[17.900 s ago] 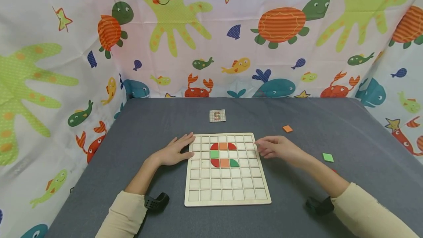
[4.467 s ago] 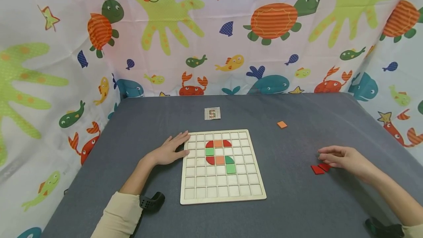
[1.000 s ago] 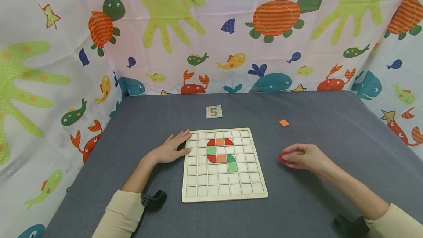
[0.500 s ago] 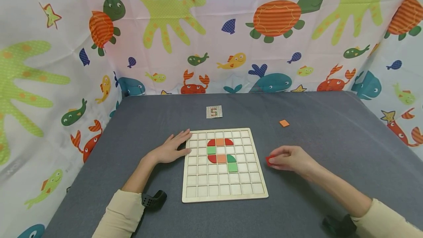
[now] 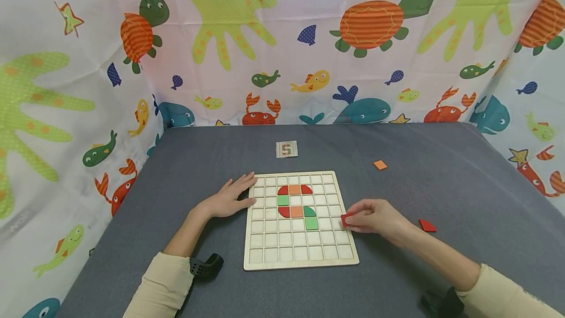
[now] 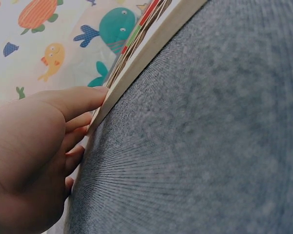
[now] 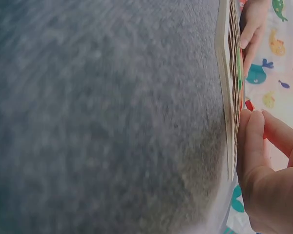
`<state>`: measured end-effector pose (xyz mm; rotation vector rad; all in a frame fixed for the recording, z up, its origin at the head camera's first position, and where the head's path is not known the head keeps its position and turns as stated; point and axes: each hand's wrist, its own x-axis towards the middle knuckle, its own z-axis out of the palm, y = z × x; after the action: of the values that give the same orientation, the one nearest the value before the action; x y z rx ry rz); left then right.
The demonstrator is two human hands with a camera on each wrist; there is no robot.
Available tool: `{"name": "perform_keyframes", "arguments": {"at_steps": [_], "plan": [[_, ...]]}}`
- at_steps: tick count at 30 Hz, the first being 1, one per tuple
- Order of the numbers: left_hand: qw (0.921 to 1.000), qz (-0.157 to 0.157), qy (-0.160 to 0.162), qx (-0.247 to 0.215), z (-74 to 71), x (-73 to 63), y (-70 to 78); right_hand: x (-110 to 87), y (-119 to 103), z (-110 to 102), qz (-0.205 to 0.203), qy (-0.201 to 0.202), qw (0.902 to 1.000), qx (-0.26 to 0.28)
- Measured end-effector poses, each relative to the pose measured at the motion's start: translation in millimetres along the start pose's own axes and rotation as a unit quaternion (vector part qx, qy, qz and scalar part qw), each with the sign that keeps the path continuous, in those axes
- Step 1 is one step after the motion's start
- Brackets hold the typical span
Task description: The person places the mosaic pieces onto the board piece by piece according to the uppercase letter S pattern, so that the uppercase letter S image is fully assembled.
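Observation:
A square wooden grid board (image 5: 301, 261) lies in the middle of the table. Set in its cells are red quarter-round pieces, orange squares, a green square (image 5: 283, 200), a dark green quarter-round piece (image 5: 310, 211) and a light green square (image 5: 311, 223). My left hand (image 5: 228, 198) rests with extended fingers at the board's left edge; in the left wrist view its thumb (image 6: 90, 100) touches the rim. Over the board's right edge, my right hand (image 5: 377, 219) pinches a red tile (image 5: 345, 220) between thumb and fingertips. Only a corner of that tile (image 7: 249, 105) shows in the right wrist view.
A small pattern card (image 5: 287, 149) lies behind the board. To the right on the grey cloth (image 5: 397, 278) are an orange tile (image 5: 380, 165) and a red quarter-round tile (image 5: 427, 225), beside my right forearm. A printed curtain (image 5: 282, 97) borders the table.
A light green square has joined the board's pieces since the oldest frame. My right hand has picked up one of two red tiles and carried it left to the board. My left hand stays put.

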<state>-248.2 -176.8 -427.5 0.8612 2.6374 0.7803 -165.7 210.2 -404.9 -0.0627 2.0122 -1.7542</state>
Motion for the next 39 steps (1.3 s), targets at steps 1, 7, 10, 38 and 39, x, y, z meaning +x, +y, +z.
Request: {"name": "perform_keyframes", "arguments": {"at_steps": [1, 7, 10, 38, 39], "plan": [[1.0000, 0.001, 0.000, 0.000, 0.0, 0.1, 0.0, 0.5, 0, 1, -0.001, -0.001, 1.0000, 0.003], [1.0000, 0.003, 0.003, 0.001, 0.1, -0.5, 1.2, 3.6, 0, 12, 0.004, 0.009, 1.0000, 0.000], [1.0000, 0.004, 0.004, 0.003, 0.2, -1.2, 1.4, 4.7, -2, 18, 0.012, 0.011, 0.9998, -0.010], [0.9999, 0.016, 0.003, -0.002, 1.2, -0.8, -1.7, 3.7, -10, 52, 0.021, -0.009, 0.9995, -0.024], [0.9999, 0.016, 0.003, -0.003, 1.2, -0.8, -1.5, 4.1, -9, 53, 0.021, -0.008, 0.9994, -0.026]]}}
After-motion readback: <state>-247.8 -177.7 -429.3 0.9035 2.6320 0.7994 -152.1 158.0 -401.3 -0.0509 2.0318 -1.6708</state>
